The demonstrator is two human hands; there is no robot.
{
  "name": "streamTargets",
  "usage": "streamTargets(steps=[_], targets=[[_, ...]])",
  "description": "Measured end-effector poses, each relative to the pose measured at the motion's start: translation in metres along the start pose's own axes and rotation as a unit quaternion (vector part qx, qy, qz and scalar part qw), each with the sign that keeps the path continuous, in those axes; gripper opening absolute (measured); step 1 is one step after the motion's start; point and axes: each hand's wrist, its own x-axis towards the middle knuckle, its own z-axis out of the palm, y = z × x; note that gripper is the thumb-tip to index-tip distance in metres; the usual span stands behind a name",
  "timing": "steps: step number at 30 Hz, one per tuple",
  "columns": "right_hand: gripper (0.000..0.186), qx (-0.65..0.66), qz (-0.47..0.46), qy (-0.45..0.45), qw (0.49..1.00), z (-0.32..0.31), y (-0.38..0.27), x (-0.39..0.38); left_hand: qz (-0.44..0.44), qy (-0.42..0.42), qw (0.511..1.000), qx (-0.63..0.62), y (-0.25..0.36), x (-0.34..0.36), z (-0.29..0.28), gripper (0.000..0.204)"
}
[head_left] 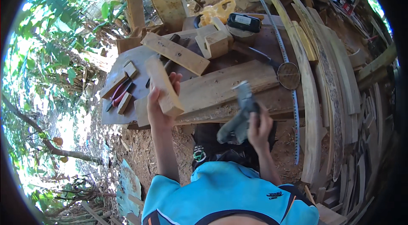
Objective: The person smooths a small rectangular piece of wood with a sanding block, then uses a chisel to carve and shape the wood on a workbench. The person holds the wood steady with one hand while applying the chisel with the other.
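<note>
My left hand (161, 99) grips a short pale wooden block (163, 85), held tilted above the near part of the bench (110, 114). My right hand (259, 125) holds a dark grey metal tool (240, 114), slightly blurred, that looks like a hand plane, over the bench's front edge. Beneath both lies a long, rough plank (221, 85). Behind the block are a flat board with a hole (175, 53), dark tool handles and a notched wooden piece (212, 44). Pliers with red handles (120, 93) lie among small offcuts at the left.
A knife (263, 55), round wood disc (288, 76), measuring tape (295, 140), dark case (243, 22) and yellow bag (216, 10) are on or around the bench. Long boards (312, 131) crowd the right side. Branches (51, 144) and foliage are at left.
</note>
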Motion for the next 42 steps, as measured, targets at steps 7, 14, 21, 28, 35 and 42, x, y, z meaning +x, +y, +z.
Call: streamTargets(steps=[7,14,21,28,35,42], targets=[[0.026,-0.079,0.026,0.116,0.99,-0.035,0.051,0.051,-0.049,0.078,0.959,0.268,-0.008,0.108,0.003,0.036],[0.024,-0.088,0.122,0.125,0.981,-0.017,0.087,0.063,-0.081,0.157,0.93,0.322,-0.037,0.24,-0.003,0.025],[0.023,-0.083,0.12,0.112,0.983,-0.016,0.086,0.062,-0.026,0.144,0.942,0.301,-0.082,0.29,-0.011,0.02],[0.024,-0.085,0.117,0.106,0.984,-0.018,0.089,0.061,-0.025,0.101,0.934,0.343,-0.08,0.283,0.001,0.017],[0.024,-0.084,0.094,0.096,0.987,-0.014,0.087,0.061,0.011,0.073,0.793,0.605,-0.037,0.294,0.01,0.037],[0.024,-0.082,0.093,0.097,0.988,-0.014,0.084,0.061,0.125,0.065,0.616,0.775,-0.056,0.288,0.049,0.047]])
